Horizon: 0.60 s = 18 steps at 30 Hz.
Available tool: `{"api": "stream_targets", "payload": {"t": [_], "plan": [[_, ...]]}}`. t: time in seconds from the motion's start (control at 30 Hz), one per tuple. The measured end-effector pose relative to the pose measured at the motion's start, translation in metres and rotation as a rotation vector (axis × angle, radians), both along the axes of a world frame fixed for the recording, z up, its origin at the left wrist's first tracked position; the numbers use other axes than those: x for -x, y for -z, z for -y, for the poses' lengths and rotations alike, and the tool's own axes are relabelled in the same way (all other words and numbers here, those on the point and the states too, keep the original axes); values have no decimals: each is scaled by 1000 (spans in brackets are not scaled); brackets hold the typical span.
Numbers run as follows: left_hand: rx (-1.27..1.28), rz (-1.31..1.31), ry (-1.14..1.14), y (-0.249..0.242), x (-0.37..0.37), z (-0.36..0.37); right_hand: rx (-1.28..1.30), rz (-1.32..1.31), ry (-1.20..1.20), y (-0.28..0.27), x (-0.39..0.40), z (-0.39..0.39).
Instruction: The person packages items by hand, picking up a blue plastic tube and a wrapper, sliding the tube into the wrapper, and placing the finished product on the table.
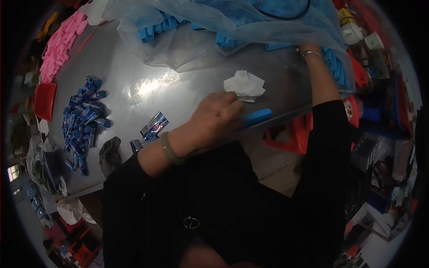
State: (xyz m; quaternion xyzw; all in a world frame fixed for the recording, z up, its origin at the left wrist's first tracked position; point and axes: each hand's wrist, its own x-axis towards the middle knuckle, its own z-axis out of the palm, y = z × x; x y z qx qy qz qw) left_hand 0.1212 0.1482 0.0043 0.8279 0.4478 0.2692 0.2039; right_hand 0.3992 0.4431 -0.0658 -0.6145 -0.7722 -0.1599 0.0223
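My left hand [218,112] is over the near edge of the metal table, fingers curled in and closed. What they hold, if anything, is hidden. Right beside the fingers lies a blue rolled piece [258,116], and just beyond them is a small stack of white paper sheets [244,85]. My right hand [309,48] reaches into the blue rolled pieces [333,64] at the far right, by the edge of a clear plastic bag [178,56]. Its fingers are hidden there.
Small blue printed packets [82,123] form a pile on the left of the metal table [129,58]. Flat printed wrappers [154,126] and a dark cloth [110,156] lie near my left forearm. Pink pieces [65,42] and a red tray [44,102] are farther left. A red stool [290,134] stands below.
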Motion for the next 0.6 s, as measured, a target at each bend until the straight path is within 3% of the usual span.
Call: {"api": "stream_targets", "payload": {"t": [0.07, 0.17, 0.27, 0.33, 0.4, 0.47, 0.6], "plan": [[-71, -16, 25, 12, -23, -2, -25, -224, 0, 2, -2, -5], [-27, -136, 6, 28, -43, -5, 85, -52, -46, -18, 2, 8], [7, -195, 12, 28, -49, -12, 141, -48, -86, -30, -1, 14], [300, -264, -4, 19, -50, -15, 63, -98, -184, -9, -25, 5], [372, -263, -12, 15, -51, -19, -14, -152, -282, -9, -31, 8], [444, -264, -17, 16, -52, -22, 503, -621, 19, -33, -19, 32], [475, -251, -25, 15, -58, -28, 321, -594, -84, -11, -14, 35]]}}
